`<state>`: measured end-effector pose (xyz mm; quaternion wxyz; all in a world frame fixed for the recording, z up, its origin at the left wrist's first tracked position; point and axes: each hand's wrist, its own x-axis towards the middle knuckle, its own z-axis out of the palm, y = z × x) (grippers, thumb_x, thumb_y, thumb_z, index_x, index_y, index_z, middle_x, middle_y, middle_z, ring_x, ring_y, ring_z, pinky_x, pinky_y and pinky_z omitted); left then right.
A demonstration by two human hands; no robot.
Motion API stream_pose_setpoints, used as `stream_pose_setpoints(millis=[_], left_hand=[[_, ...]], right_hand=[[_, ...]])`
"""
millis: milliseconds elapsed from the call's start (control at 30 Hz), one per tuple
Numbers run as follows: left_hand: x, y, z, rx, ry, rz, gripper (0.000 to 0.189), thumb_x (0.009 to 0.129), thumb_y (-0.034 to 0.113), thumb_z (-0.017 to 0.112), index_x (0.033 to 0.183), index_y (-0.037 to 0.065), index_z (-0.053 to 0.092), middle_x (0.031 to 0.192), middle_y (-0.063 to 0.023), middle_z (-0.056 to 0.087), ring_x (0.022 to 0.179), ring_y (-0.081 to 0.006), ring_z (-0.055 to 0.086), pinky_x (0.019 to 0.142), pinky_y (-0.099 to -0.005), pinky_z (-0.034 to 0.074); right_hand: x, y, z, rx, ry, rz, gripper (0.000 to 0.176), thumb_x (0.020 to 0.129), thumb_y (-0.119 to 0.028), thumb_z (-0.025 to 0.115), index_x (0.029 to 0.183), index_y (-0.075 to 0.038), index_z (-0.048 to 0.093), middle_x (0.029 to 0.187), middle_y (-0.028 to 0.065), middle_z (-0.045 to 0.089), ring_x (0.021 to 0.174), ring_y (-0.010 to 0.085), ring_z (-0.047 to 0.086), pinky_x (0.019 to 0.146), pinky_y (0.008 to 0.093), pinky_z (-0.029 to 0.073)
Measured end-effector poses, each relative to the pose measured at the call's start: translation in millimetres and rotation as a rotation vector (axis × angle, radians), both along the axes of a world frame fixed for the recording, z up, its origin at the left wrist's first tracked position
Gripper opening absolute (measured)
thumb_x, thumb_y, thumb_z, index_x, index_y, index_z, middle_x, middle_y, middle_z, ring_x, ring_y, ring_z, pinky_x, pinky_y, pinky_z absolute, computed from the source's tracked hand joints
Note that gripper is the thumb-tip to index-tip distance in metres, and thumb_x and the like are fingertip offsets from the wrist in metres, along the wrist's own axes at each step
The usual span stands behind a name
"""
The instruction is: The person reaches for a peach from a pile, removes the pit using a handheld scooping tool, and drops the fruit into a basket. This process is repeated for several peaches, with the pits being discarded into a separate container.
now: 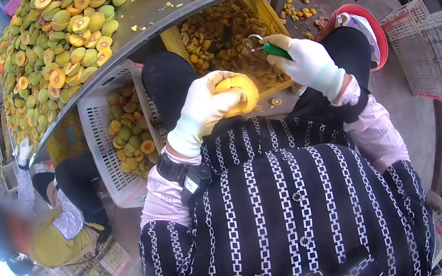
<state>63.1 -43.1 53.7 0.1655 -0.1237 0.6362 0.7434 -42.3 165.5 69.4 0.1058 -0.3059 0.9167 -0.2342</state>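
My left hand (205, 104), in a white glove, is closed around a yellow peach half (242, 92) above my lap. The peach's far side is hidden. To the right, my gloved right hand (305, 62) grips a green-handled pitting tool (277, 51), whose curved metal loop points left and stands apart from the peach. Below both hands, between my knees, sits a yellow crate (268, 10) holding orange-brown pits and scraps. Many green-and-orange peaches (63, 53), several of them cut into halves, are heaped on the metal table (146, 22) in front of me.
A white crate (99, 123) of peaches stands left of my leg. On the right are a red bucket (381, 47) and stacked white crates (429, 47). Scraps lie on the floor. A co-worker (67, 234) sits at the left, one gloved hand at the table edge.
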Motion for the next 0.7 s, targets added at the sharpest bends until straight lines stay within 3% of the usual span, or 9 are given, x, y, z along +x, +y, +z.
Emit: stream_pose_setpoints(millis=[67,133,200,300,333,400,600,633,700], left_hand=[[3.3,-8.9,-4.6,0.018,0.003,0.050,0.037,0.076,0.007,0.067,0.109,-0.007,0.058,0.095,-0.0080,0.064,0.084,-0.0127,0.062,0.077,-0.0246,0.050],[2.4,-9.8,1.4,-0.010,-0.015,0.046,0.038,0.076,0.006,0.067,0.110,-0.007,0.058,0.096,-0.0082,0.064,0.084,-0.0130,0.062,0.077,-0.0249,0.050],[2.9,-7.9,1.7,-0.028,0.012,0.024,0.038,0.075,0.006,0.067,0.110,-0.007,0.058,0.096,-0.0083,0.064,0.084,-0.0127,0.062,0.077,-0.0246,0.050],[2.7,-6.9,-3.4,-0.045,-0.001,0.006,0.037,0.075,0.006,0.066,0.109,-0.007,0.059,0.096,-0.0087,0.065,0.084,-0.0120,0.062,0.077,-0.0242,0.050],[2.3,-6.8,-1.9,-0.045,0.000,0.004,0.037,0.075,0.006,0.066,0.109,-0.007,0.059,0.096,-0.0087,0.065,0.084,-0.0120,0.062,0.077,-0.0242,0.050],[3.4,-6.3,5.0,-0.082,-0.014,-0.040,0.034,0.076,0.006,0.064,0.108,-0.007,0.060,0.097,-0.0096,0.065,0.085,-0.0122,0.062,0.077,-0.0241,0.050],[21.1,-51.8,13.9,-0.132,0.040,0.044,0.037,0.077,0.009,0.062,0.112,-0.004,0.060,0.099,-0.0082,0.065,0.088,-0.0133,0.062,0.080,-0.0252,0.050],[31.5,-70.6,20.7,-0.199,0.001,0.107,0.037,0.077,0.009,0.062,0.111,-0.003,0.061,0.099,-0.0081,0.065,0.088,-0.0135,0.062,0.081,-0.0263,0.050],[63.0,-132.1,4.8,-0.705,0.072,0.115,0.039,0.075,0.012,0.063,0.111,0.000,0.061,0.098,-0.0093,0.066,0.086,-0.0173,0.064,0.080,-0.0301,0.051]], right_hand=[[8.9,-3.1,10.5,-0.244,-0.258,0.121,0.034,0.085,-0.020,0.062,0.117,-0.007,0.060,0.083,0.0135,0.069,0.074,0.0268,0.068,0.066,0.0347,0.053],[17.3,-10.6,12.6,-0.262,-0.237,0.241,0.036,0.084,-0.020,0.064,0.117,-0.007,0.059,0.090,0.0133,0.069,0.083,0.0269,0.068,0.073,0.0328,0.053],[21.5,-15.7,14.3,-0.222,-0.197,0.278,0.034,0.084,-0.027,0.062,0.114,-0.012,0.060,0.084,0.0160,0.067,0.077,0.0318,0.067,0.072,0.0385,0.053],[15.5,-14.6,19.8,-0.095,-0.197,0.221,0.034,0.084,-0.023,0.063,0.114,-0.008,0.060,0.087,0.0160,0.067,0.081,0.0313,0.067,0.070,0.0358,0.053],[7.0,-12.1,1.4,-0.081,-0.002,0.147,0.034,0.085,-0.025,0.063,0.115,-0.009,0.060,0.085,0.0160,0.067,0.076,0.0320,0.067,0.067,0.0378,0.052],[-10.8,-2.0,-12.3,-0.036,0.017,-0.012,0.029,0.085,-0.029,0.061,0.108,-0.011,0.061,0.076,0.0166,0.066,0.073,0.0341,0.066,0.066,0.0422,0.052],[-21.2,5.2,-22.3,-0.168,0.007,-0.019,0.030,0.084,-0.028,0.062,0.107,-0.010,0.059,0.078,0.0180,0.065,0.076,0.0364,0.064,0.067,0.0435,0.050],[-31.7,9.7,-29.5,-0.108,0.049,-0.051,0.031,0.083,-0.028,0.063,0.107,-0.009,0.059,0.077,0.0185,0.064,0.076,0.0368,0.064,0.067,0.0438,0.050],[-55.6,24.5,-49.1,-0.048,0.045,0.001,0.026,0.082,-0.026,0.063,0.100,-0.008,0.059,0.075,0.0198,0.063,0.075,0.0384,0.063,0.066,0.0454,0.050]])
